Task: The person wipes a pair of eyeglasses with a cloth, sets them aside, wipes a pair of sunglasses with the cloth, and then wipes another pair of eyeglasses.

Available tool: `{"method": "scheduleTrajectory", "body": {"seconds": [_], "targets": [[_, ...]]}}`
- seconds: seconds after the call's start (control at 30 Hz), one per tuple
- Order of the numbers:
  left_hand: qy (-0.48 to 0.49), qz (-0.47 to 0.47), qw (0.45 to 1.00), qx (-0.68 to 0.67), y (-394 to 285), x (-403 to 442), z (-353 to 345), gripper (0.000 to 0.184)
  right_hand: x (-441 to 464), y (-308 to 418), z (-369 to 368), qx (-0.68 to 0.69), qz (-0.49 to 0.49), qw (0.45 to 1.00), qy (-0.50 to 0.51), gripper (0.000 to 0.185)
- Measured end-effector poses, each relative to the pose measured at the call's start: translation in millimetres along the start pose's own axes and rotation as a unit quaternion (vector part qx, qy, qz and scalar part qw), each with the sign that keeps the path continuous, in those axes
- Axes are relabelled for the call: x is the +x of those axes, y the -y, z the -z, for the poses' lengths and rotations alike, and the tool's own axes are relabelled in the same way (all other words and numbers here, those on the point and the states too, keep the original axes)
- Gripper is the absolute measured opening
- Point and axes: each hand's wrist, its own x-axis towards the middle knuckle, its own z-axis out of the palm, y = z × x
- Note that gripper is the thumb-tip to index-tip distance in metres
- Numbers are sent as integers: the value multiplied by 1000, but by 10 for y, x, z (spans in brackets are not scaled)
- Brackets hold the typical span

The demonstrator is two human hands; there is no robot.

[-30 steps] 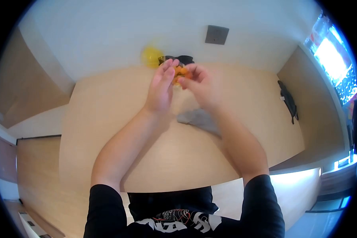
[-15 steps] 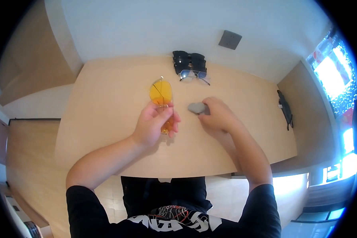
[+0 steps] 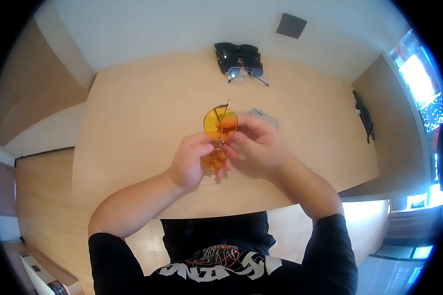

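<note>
Yellow-tinted sunglasses (image 3: 212, 120) with a thin metal frame are held above the desk, turned so one lens sits above the other. My left hand (image 3: 188, 160) pinches them near the bridge, its thumb in front. From the other side my right hand (image 3: 262, 147) grips the edge of the upper lens. Some of its fingertips show through the yellow lens. Behind my right hand a grey cloth (image 3: 262, 114) with small dark print lies on the desk, partly covered by that hand.
At the back of the wooden desk (image 3: 133, 118) lie several dark sunglasses (image 3: 236, 55) in a row, with clear-lens metal-framed glasses (image 3: 247, 73) in front. A folded black item (image 3: 363, 115) rests by the right side panel. A grey wall socket (image 3: 291, 25) is above.
My right hand has let go of the grey cloth, which now lies on the desk, and has moved left onto the sunglasses. The view has shifted slightly.
</note>
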Motion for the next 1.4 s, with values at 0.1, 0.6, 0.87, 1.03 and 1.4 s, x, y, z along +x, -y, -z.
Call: {"method": "scheduleTrajectory", "body": {"seconds": [0.1, 0.6, 0.87, 1.03, 1.4], "targets": [[5, 18, 999, 32, 20, 20, -35, 45, 23, -50, 25, 8, 56, 998, -31, 19], [-75, 128, 973, 179, -101, -95, -247, 35, -79, -18, 190, 59, 109, 991, -43, 21], [-77, -20, 969, 234, -95, -24, -100, 14, -123, -50, 238, 57, 36, 997, 33, 19], [-63, 12, 992, 108, 20, 25, -186, 19, -129, -96, 140, 105, 60, 992, 25, 18], [61, 139, 986, -69, 58, -32, -53, 18, -76, -98, 386, 71, 91, 976, 183, 13]]}}
